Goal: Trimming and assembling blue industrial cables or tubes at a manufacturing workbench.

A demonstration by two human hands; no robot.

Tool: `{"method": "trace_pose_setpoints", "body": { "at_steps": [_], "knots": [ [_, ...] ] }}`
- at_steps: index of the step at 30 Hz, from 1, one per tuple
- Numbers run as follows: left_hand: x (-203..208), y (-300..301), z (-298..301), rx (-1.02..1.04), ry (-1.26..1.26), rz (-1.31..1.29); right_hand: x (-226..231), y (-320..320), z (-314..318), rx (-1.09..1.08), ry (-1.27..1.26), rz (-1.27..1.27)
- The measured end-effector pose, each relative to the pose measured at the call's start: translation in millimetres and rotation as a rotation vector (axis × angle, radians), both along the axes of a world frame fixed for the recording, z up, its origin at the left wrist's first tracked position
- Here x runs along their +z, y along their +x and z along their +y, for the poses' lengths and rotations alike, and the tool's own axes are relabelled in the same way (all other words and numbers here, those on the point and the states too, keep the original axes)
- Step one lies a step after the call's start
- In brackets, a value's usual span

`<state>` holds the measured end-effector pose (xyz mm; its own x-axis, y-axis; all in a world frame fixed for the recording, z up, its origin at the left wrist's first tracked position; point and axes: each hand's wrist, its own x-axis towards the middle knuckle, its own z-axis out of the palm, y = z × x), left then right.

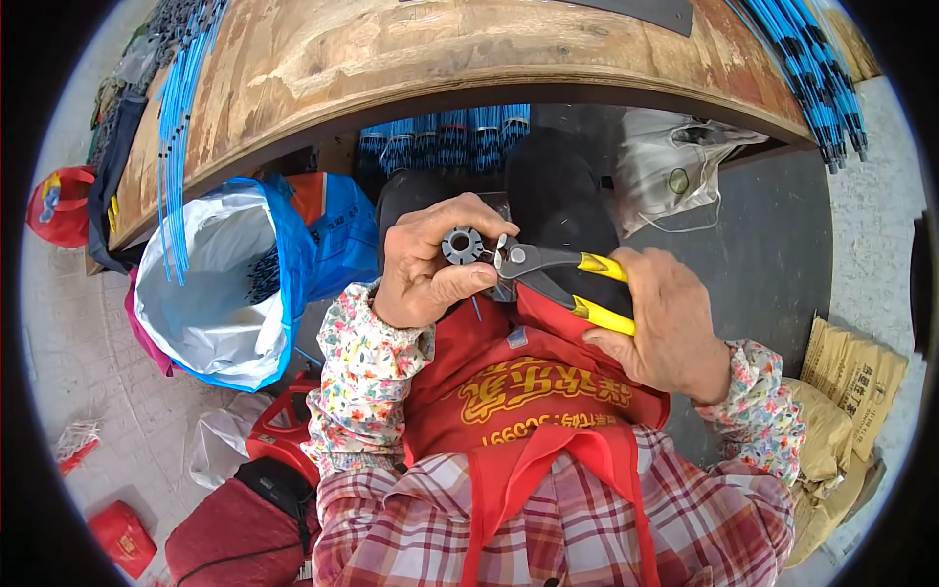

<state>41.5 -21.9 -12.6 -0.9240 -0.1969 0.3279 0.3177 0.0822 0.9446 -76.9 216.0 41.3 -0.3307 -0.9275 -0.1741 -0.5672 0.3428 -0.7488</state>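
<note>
Over my lap, my left hand (421, 264) pinches a small grey round part with slots around its rim and a hole in its middle (451, 246) between thumb and fingers. My right hand (675, 318) is wrapped round the yellow grips of a pair of dark end-cutting pliers (550, 264). The pliers' head is right beside the round part, close to my left fingertips. Whether the jaws bite on anything is too small to tell. Beneath both hands lies a red apron (548, 357) with yellow printing.
A worn wooden table (391, 54) curves across the front. Blue rods with black ends (817, 88) overhang its right side, and more blue rods (181, 137) its left. A blue, white-lined bag (210, 284) stands at left. A whitish bag (675, 166) and brown paper sacks (851, 382) are at right.
</note>
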Motion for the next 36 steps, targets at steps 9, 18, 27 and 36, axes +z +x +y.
{"method": "trace_pose_setpoints", "body": {
  "at_steps": [9,18,27,36],
  "knots": [
    [-5,3,-11,-0.180,0.164,-0.011,-11,5,-4,0.038,-0.008,-1.276],
    [2,5,-9,-0.125,0.146,-0.029,11,-20,-5,-0.052,0.237,-1.173],
    [1,7,-4,0.024,0.039,-0.015,-5,4,-11,0.065,-0.125,0.484],
    [-2,4,-12,-0.181,0.138,-0.042,-10,8,-10,0.016,0.043,-1.372]
  ]
}}
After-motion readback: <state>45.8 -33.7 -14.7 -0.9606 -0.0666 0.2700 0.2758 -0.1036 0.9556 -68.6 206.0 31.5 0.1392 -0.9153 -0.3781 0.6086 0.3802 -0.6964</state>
